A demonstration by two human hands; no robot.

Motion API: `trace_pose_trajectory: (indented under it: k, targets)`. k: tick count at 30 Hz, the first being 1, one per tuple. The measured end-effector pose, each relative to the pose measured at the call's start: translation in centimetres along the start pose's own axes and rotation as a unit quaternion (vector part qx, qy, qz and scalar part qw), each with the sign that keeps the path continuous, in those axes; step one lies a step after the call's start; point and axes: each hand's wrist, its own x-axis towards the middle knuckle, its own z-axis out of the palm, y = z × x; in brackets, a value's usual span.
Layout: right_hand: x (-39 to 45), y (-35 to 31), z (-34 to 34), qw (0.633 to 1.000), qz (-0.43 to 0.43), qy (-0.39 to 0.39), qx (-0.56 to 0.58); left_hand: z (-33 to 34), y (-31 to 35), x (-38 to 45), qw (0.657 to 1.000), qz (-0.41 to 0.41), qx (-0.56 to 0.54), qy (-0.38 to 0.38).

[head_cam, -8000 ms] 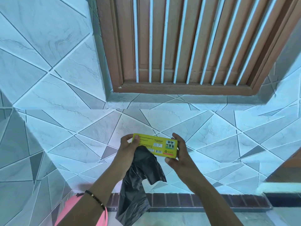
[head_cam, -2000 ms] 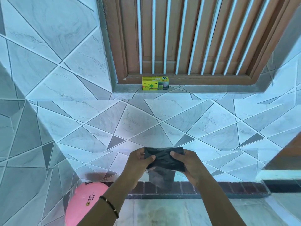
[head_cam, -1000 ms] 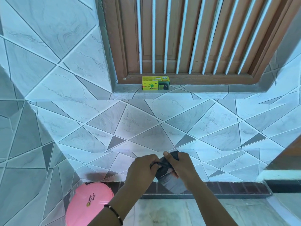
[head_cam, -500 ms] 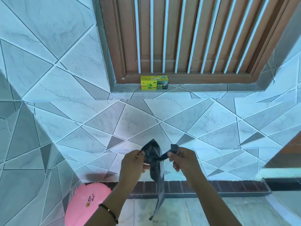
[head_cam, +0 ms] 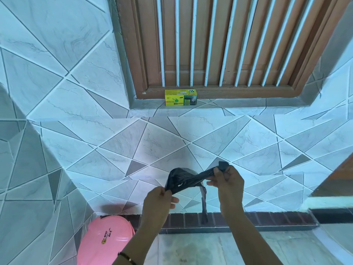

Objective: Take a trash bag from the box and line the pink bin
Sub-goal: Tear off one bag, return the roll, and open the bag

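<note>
A black trash bag (head_cam: 184, 180) is stretched between both hands in front of the tiled wall, bunched along its top, with a thin strip hanging down below it. My left hand (head_cam: 159, 200) pinches its lower left end. My right hand (head_cam: 228, 181) pinches the upper right end, slightly higher. The yellow bag box (head_cam: 180, 97) stands on the window ledge, well above and apart from my hands. The pink bin (head_cam: 104, 240) sits on the floor at the lower left, its domed lid closed, partly hidden behind my left forearm.
A brown wooden window with white bars (head_cam: 219, 44) fills the top. A tiled side wall (head_cam: 28, 188) closes in on the left. A dark brick skirting (head_cam: 248, 219) runs along the wall base above the pale floor (head_cam: 191, 249).
The box went from my hands onto the ledge. Over the last second my hands have pulled apart, drawing the folded bag out sideways; my right hand rose and my left dropped.
</note>
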Motion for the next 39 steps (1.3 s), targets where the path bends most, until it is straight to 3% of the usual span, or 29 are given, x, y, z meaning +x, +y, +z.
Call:
trace_pose_trajectory:
  k: [3,5,7,11,13,17,24,28,33,36,39]
  targets:
    - [0.3,0.0,-0.3,0.998,0.012,-0.059,-0.032,-0.2,0.0,-0.6,0.969,0.133,0.201,0.054]
    - [0.3,-0.1,-0.2,0.994,0.011,-0.090,-0.063,-0.2,1.1,-1.1,0.942,0.239,0.224,0.076]
    - [0.2,-0.3,0.1,0.990,0.005,-0.113,-0.089,0.3,2.0,-1.1,0.917,0.305,0.255,0.027]
    - [-0.3,-0.8,0.6,0.984,0.012,-0.151,-0.093,1.0,2.4,-0.8,0.908,0.265,0.322,-0.043]
    - [-0.4,-0.9,0.4,0.980,0.026,-0.171,-0.097,1.3,2.3,-0.5,0.929,0.246,0.274,-0.030]
    - [-0.4,-0.1,0.0,0.952,0.042,-0.202,-0.225,1.5,2.3,0.3,0.978,0.182,0.102,-0.018]
    - [-0.5,-0.8,0.0,0.949,0.115,-0.211,-0.203,1.3,1.8,1.0,0.990,0.109,-0.037,-0.081]
    - [-0.8,-0.7,0.5,0.936,0.131,-0.251,-0.208,1.2,1.3,1.1,0.989,0.115,-0.024,-0.096]
    - [0.0,-0.2,0.2,0.956,0.133,-0.184,-0.186,0.6,0.9,1.6,0.992,0.087,-0.049,-0.073]
    - [0.7,0.0,-0.8,0.966,0.156,-0.133,-0.155,-0.3,0.8,2.4,0.983,0.026,-0.175,-0.055]
    - [1.4,0.1,-1.6,0.975,0.198,-0.078,-0.058,-1.6,0.6,3.6,0.942,-0.063,-0.328,-0.027]
